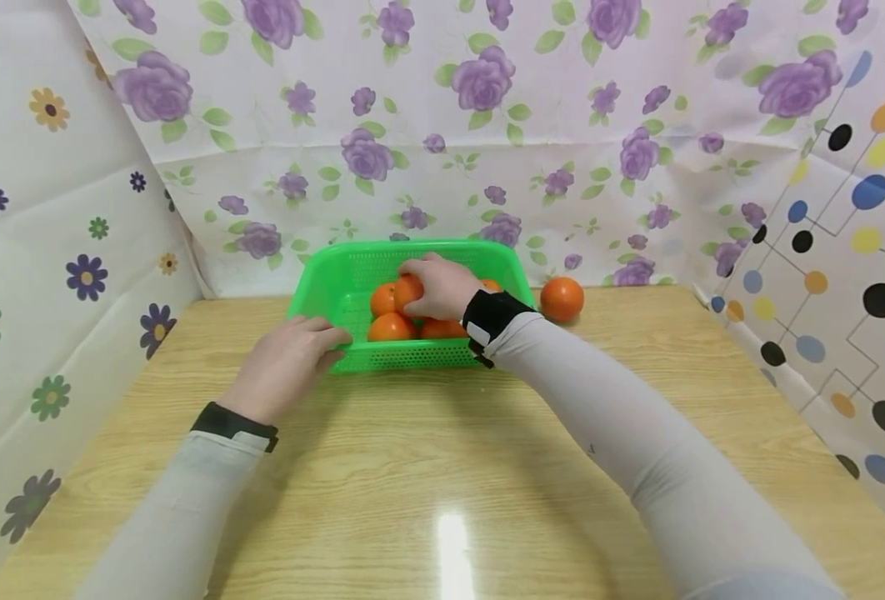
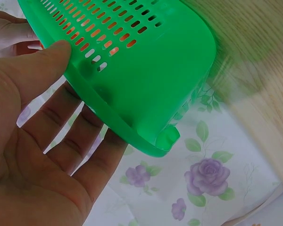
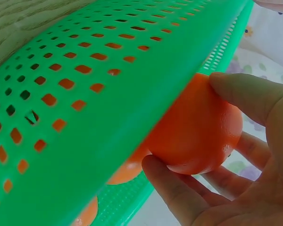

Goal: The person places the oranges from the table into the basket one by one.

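A green perforated plastic basket [image 1: 427, 357] stands at the back of the table with several oranges [image 1: 391, 327] in it. My left hand [image 1: 287, 358] grips its near left rim, thumb on the outer wall and fingers behind the rim in the left wrist view. Over the oranges, my right hand [image 1: 448, 287] holds one orange [image 3: 195, 129] between thumb and fingertips, inside the basket by the other fruit. The right hand and wrist partly hide the oranges on the basket's right side in the head view.
One loose orange [image 1: 562, 299] lies on the wooden table [image 1: 382, 467], just right of the basket. A flowered sheet [image 1: 412, 150] hangs close behind the basket. Patterned sheets also border the table on the left and right.
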Tool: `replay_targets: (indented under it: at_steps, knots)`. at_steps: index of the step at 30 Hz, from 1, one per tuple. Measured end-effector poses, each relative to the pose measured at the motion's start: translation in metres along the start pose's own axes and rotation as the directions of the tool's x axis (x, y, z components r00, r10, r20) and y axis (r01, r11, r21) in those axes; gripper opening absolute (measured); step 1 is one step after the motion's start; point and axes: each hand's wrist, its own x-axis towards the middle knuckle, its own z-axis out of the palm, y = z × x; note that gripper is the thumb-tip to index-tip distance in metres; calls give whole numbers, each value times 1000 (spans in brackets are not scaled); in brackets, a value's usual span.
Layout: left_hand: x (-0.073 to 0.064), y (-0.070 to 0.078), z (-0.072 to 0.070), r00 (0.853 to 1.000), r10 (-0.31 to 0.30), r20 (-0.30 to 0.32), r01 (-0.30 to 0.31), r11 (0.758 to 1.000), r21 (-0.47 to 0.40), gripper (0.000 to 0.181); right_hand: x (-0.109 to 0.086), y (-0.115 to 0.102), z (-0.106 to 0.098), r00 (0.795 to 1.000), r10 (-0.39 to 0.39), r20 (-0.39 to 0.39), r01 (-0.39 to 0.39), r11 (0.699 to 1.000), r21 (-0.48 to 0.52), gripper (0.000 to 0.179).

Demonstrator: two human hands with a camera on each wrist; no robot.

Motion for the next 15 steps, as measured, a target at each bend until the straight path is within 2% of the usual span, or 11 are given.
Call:
replay_targets:
  at_steps: [8,15]
  knots:
    - [0,1,-1,1000,-7,0,7,1000,-5,19,10,0,8,1000,11,27,-10,998,-58,66]
    - [0,0,-1,1000,-9,-3,9,1000,2,23,6,2,8,1000,-5,-6,4,998,-70,64]
